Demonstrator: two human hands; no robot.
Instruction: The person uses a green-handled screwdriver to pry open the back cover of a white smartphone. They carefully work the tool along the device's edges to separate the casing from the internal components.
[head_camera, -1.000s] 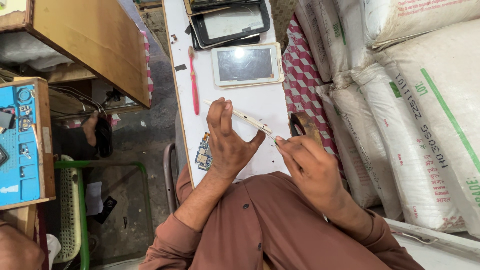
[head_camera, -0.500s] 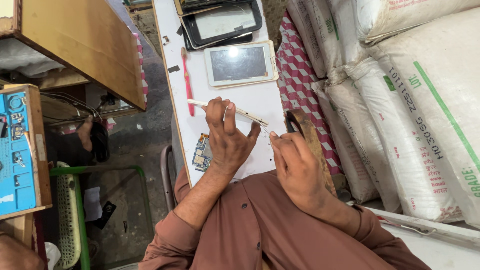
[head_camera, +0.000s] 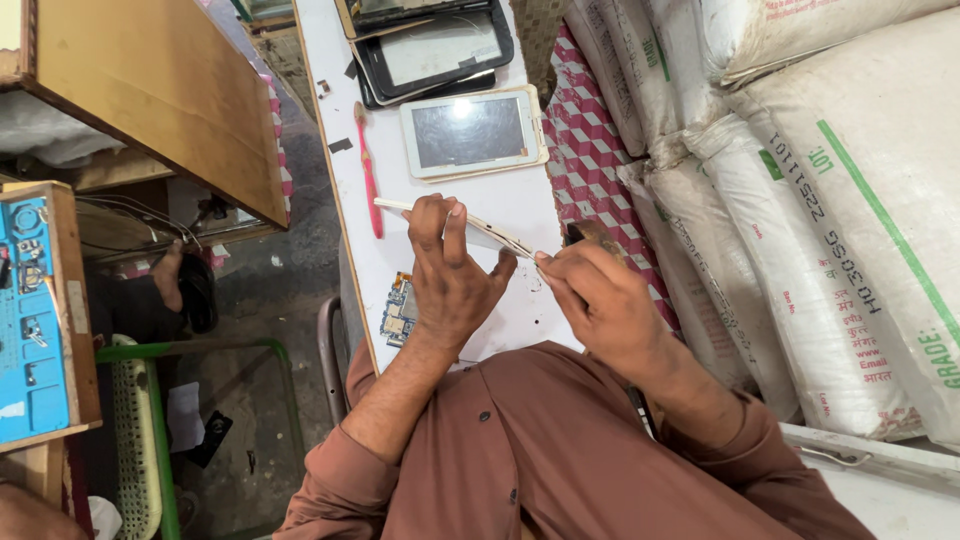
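My left hand (head_camera: 450, 275) grips a thin white tablet panel (head_camera: 490, 235), held on edge above the white table (head_camera: 325, 160). My right hand (head_camera: 600, 300) pinches the panel's right end, fingertips at its corner, with a dark object partly seen behind the fingers. A small blue circuit board (head_camera: 400, 308) lies on the table just left of my left wrist. A white tablet (head_camera: 470, 132) rests face up beyond my hands, and a red toothbrush (head_camera: 368, 170) lies to its left.
A black-framed tablet (head_camera: 430, 50) and more parts lie at the table's far end. Large white sacks (head_camera: 820, 200) are stacked on the right over a red checked cloth (head_camera: 590, 150). A wooden board (head_camera: 160, 100) and a blue mat (head_camera: 30, 310) stand at left.
The view has shifted slightly. My hands have turned the white panel a little, its left end now reaching further left; both hands keep their hold.
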